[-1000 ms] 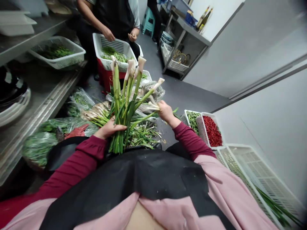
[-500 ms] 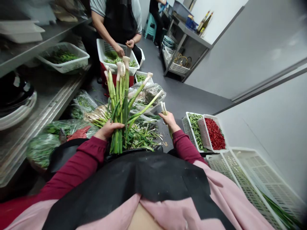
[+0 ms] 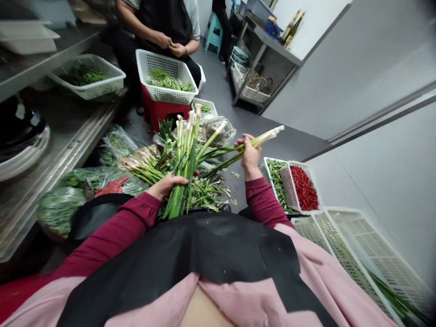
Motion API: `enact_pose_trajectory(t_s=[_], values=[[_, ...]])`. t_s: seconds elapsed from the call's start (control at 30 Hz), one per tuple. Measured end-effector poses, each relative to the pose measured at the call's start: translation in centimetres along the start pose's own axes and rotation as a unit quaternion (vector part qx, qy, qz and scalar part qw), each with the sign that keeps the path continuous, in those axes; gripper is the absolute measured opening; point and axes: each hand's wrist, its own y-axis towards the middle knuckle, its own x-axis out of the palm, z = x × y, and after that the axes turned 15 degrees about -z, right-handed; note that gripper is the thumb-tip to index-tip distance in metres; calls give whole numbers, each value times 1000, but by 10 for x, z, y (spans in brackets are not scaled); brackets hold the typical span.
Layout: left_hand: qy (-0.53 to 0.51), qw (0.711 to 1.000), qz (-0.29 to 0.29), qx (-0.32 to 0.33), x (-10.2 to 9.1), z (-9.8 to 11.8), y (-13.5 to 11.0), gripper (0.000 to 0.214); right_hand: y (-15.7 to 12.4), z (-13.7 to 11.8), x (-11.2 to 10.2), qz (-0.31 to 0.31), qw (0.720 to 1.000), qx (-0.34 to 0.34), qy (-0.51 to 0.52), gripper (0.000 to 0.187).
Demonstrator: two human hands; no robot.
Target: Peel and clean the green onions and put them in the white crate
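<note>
From where I am standing, the grey floor (image 3: 293, 129) is carrying most of the produce, and a metal shelf (image 3: 85, 131) is running along its left edge. Toward the floor's far edge, a co-worker (image 3: 166, 20) is sitting behind a perforated basket (image 3: 141, 63). Near its right edge, a smaller basket (image 3: 285, 184) is holding red chillies (image 3: 301, 186).

Nearest the person's edge of the floor, loose trimmings (image 3: 209, 191) are lying. The main bundle of white-ended green stalks (image 3: 187, 145) is standing above them, white ends leaning away from the person. A smaller group of stalks (image 3: 267, 136) is pointing out to the right, its leaves (image 3: 225, 162) trailing back to the bundle.

Caution: in my judgement, crossed leaves could snag or tear if the group is pulled sharply; a slack left grip could let the bundle fan out and drop.

Fingers: the left hand (image 3: 170, 184) is closing around the bundle, thumb across the front, most fingers hidden behind. The right hand (image 3: 251, 156) is curling its fingers around the smaller group, with little gap showing.
</note>
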Motion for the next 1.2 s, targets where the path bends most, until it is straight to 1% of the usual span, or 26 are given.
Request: enact_pose_trajectory(t_s=[0.03, 0.07, 0.1, 0.13, 0.17, 0.2, 0.23, 0.27, 0.3, 0.37, 0.43, 0.53, 0.6, 0.63, 0.7, 0.8, 0.83, 0.87, 0.9, 0.97, 1.03, 1.07, 1.1, 1.13, 1.17, 1.2], values=[[-2, 1000, -10, -2, -2, 1, 1, 41, 2, -3, -5, 5, 999, -11, -49, 36], [-11, 1000, -24, -12, -4, 1, 1, 40, 1, -5, -5, -21, 996, -13, -91, 36], [-23, 999, -38, -24, -4, 2, 1, 38, -1, -5, -1, -72, 990, -6, -120, 36], [-37, 997, -50, -36, -3, 2, 1, 36, -6, -4, 7, -138, 982, 8, -126, 36], [-48, 996, -59, -46, -2, 2, 0, 36, -12, -2, 17, -204, 973, 23, -109, 38], [-55, 995, -64, -51, 0, 2, -1, 37, -18, 1, 30, -259, 963, 36, -72, 40], [-60, 995, -67, -50, 2, 2, -2, 39, -23, 4, 42, -295, 954, 45, -25, 42], [-64, 994, -70, -51, 4, 1, -2, 41, -28, 8, 52, -315, 948, 50, 19, 43], [-68, 993, -74, -55, 5, 0, -3, 43, -32, 11, 59, -321, 944, 51, 52, 42], [-75, 993, -71, -62, 3, -2, -1, 46, -35, 13, 64, -308, 948, 49, 60, 38], [-77, 994, -50, -61, -1, -6, 2, 47, -33, 12, 60, -287, 957, 44, 12, 34], [-61, 998, 12, -28, -8, -9, 7, 48, -29, 8, 53, -249, 966, 22, -62, 31], [-52, 998, 28, -2, -10, -8, 9, 50, -28, 7, 52, -219, 972, 11, -89, 31], [-51, 998, 20, 2, -10, -7, 8, 51, -28, 7, 54, -198, 976, 11, -94, 31], [-51, 999, -11, -12, -8, -6, 6, 52, -30, 9, 59, -152, 984, 30, -85, 31], [-48, 998, -29, -35, -4, -5, 2, 49, -35, 10, 65, -102, 992, 61, -31, 32], [-56, 997, -39, -39, -3, -6, 1, 47, -36, 9, 66, -99, 993, 63, -14, 32], [-67, 996, -51, -39, -2, -7, 1, 46, -36, 7, 65, -110, 992, 63, -2, 32], [-79, 994, -65, -39, -2, -7, 1, 45, -36, 4, 63, -140, 988, 62, 2, 32], [-93, 992, -80, -35, -2, -8, 1, 43, -31, -2, 56, -233, 971, 59, -13, 31], [-85, 994, -62, -34, -4, -7, 2, 38, -22, -7, 42, -319, 945, 44, -53, 30], [-74, 996, -46, -34, -5, -6, 2, 35, -15, -8, 33, -336, 938, 29, -79, 28], [-60, 997, -33, -36, -6, -6, 2, 33, -8, -7, 23, -326, 939, 7, -106, 27], [-44, 998, -22, -37, -7, -5, 2, 32, 1, -6, 11, -290, 948, -18, -132, 25], [-27, 999, -15, -37, -8, -5, 1, 32, 10, -4, -2, -234, 959, -41, -155, 22], [-11, 999, -12, -39, -8, -4, 0, 31, 19, -3, -16, -164, 969, -59, -175, 19]])
